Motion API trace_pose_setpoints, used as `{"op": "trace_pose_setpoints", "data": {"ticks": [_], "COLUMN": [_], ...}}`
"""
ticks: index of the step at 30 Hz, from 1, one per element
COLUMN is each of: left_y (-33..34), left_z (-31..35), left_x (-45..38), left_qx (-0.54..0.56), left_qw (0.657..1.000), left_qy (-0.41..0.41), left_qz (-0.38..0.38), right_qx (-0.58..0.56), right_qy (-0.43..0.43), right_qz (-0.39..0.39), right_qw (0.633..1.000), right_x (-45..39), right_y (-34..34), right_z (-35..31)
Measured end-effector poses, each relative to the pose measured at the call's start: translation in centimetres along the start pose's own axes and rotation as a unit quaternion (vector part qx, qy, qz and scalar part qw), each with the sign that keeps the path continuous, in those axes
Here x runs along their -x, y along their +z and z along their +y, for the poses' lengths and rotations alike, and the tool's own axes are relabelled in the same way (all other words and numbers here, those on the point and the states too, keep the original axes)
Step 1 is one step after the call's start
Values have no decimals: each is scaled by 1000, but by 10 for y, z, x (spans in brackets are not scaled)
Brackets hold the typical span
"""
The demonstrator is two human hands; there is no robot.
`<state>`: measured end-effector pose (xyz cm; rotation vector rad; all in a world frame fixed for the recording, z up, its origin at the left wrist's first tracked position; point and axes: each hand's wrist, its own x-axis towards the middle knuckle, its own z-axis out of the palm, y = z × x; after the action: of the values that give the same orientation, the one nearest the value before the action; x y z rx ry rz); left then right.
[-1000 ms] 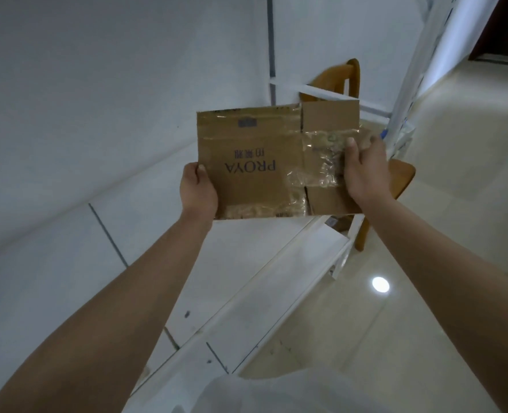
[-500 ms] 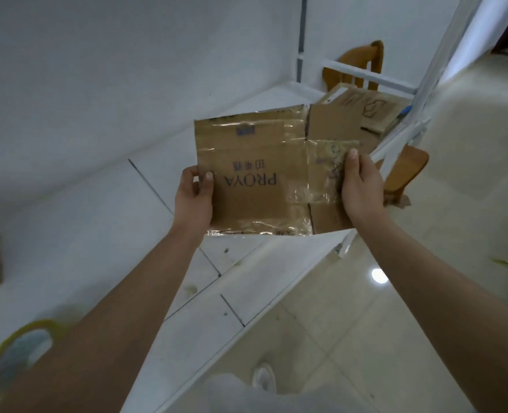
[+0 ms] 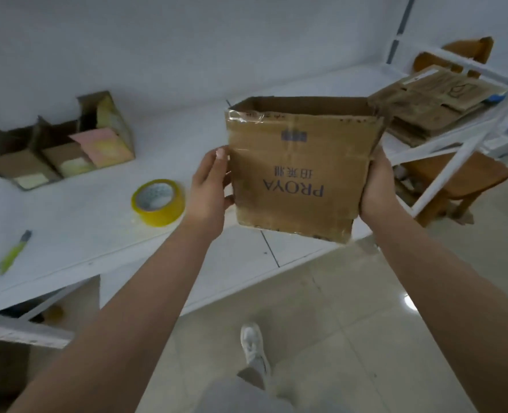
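Observation:
A brown cardboard box (image 3: 301,171) with upside-down "PROYA" print and old clear tape is held up in the air in front of me, its top open. My left hand (image 3: 209,189) grips its left side, thumb on the front face. My right hand (image 3: 376,186) clasps its right side, with the fingers hidden behind the box. The box hangs above the front edge of the white table (image 3: 91,222).
On the table sit a roll of yellow tape (image 3: 158,201), a green utility knife (image 3: 13,252), several small open boxes (image 3: 59,147) with coloured paper, and a stack of flattened cartons (image 3: 434,105). A wooden chair (image 3: 461,174) and white frame bars stand to the right.
The flat carton has been opened out into a box shape. My view has swung left, bringing the tape roll, knife and small boxes into sight.

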<state>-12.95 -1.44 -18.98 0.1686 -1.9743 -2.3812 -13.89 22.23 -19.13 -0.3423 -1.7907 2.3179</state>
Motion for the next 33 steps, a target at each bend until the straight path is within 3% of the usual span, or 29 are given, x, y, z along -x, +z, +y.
{"op": "trace_pose_setpoints", "data": {"ticks": [5,10,19,23,28,33], "left_y": [-72,-147,-343,-397,-418,-411], "left_z": [33,47,87,98,84,59], "left_x": [13,4,-16,-26,-45,-48], "left_qx": [44,89,122,135,29,48], "left_qw": [996,991,991,990,996,992], "left_qy": [-39,-66,-21,-41,-81,-117], "left_qz": [68,72,41,23,-2,-24], "right_qx": [-59,-45,26,72,-15,-93], "right_qy": [25,23,-72,-71,94,178], "right_qz": [-104,-196,-206,-188,-160,-129], "right_qw": [993,979,976,977,983,971], "right_x": [33,51,74,88,83,82], "right_y": [71,145,338,383,398,393], "right_z": [4,17,74,102,123,136]}}
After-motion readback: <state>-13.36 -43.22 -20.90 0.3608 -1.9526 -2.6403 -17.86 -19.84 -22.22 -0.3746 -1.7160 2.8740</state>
